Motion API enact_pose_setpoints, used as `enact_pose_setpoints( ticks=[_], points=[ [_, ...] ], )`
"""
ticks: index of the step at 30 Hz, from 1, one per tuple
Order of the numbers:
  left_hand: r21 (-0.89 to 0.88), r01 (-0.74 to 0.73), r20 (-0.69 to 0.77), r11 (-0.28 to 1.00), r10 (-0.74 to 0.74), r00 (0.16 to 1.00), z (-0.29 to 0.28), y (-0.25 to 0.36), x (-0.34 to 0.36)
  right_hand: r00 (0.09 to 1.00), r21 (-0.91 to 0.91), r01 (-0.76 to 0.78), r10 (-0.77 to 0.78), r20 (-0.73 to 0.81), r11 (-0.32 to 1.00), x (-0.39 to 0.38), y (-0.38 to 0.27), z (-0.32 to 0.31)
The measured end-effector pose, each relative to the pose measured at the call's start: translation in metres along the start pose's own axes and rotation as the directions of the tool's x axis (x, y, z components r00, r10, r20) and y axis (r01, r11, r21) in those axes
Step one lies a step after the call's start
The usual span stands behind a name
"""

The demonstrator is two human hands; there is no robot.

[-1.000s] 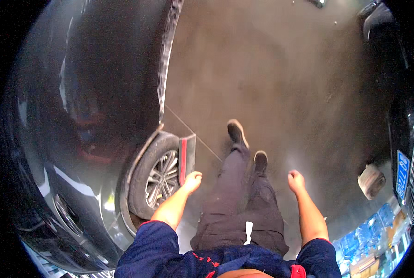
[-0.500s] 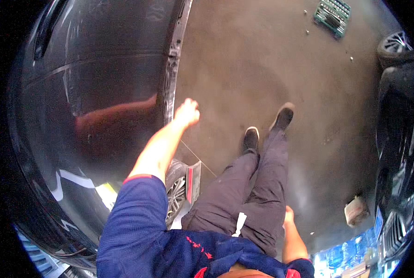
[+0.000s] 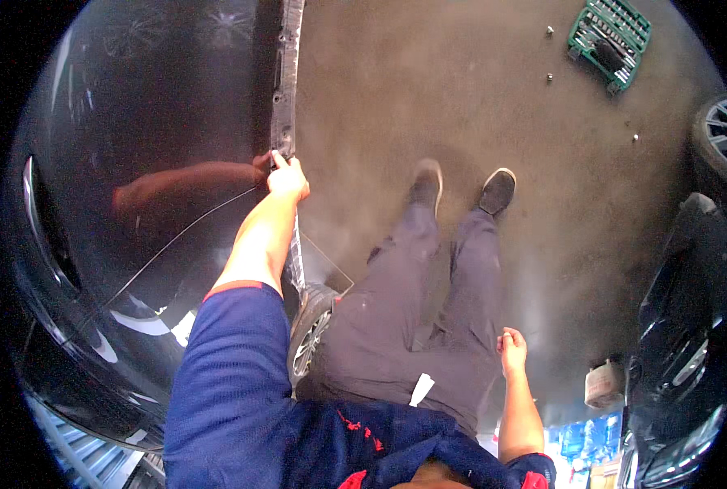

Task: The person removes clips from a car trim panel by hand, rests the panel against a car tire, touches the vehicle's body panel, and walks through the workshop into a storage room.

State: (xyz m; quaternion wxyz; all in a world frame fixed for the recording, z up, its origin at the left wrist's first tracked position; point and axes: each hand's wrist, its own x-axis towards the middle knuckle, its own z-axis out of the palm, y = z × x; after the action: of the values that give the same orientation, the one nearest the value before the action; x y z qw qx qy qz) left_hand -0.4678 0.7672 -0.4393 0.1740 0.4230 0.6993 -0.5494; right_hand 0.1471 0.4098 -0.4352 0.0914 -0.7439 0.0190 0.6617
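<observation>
On my left is the side of a dark, glossy car [image 3: 176, 98]. Its bare lower sill edge [image 3: 284, 114], marked with holes and grey scuffs, runs along the floor side. My left hand [image 3: 288, 178] is at this edge, its fingers closed on it; their undersides are hidden. The arm is mirrored in the paintwork. Away from the car, my right hand [image 3: 512, 352] hangs beside my right leg. Its fingers are curled, and nothing shows in them.
A green socket set case [image 3: 610, 41] lies open at the far right, with small metal pieces [image 3: 550, 77] on the floor nearby. Another dark car [image 3: 681, 285] stands along the right. A pale block-like container [image 3: 604, 385] sits near it. Behind my left arm is a wheel [image 3: 310, 334].
My left hand has moved left, from over the floor onto the car's sill edge. My right hand has come out from behind my leg. My feet have shifted; I have stepped along the car.
</observation>
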Motion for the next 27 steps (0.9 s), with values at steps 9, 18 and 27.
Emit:
enact_pose_setpoints(
  ticks=[9, 18, 27],
  points=[
    [0.167, 0.000, 0.034, 0.986, -0.006, 0.999, -0.046, 0.038, 0.042, 0.974, 0.031, -0.182, 0.184, -0.129, 0.983, -0.032, -0.018, 0.002],
    [0.209, 0.069, 0.093, 0.975, -0.090, 0.992, -0.132, 0.052, 0.076, 0.970, 0.072, -0.243, 0.245, -0.017, 0.967, -0.045, -0.039, 0.096],
    [0.186, -0.005, -0.312, 0.982, 0.064, 0.948, -0.250, 0.066, 0.131, 0.986, 0.117, -0.164, 0.163, 0.021, 0.980, -0.046, -0.055, 0.139]
  ],
)
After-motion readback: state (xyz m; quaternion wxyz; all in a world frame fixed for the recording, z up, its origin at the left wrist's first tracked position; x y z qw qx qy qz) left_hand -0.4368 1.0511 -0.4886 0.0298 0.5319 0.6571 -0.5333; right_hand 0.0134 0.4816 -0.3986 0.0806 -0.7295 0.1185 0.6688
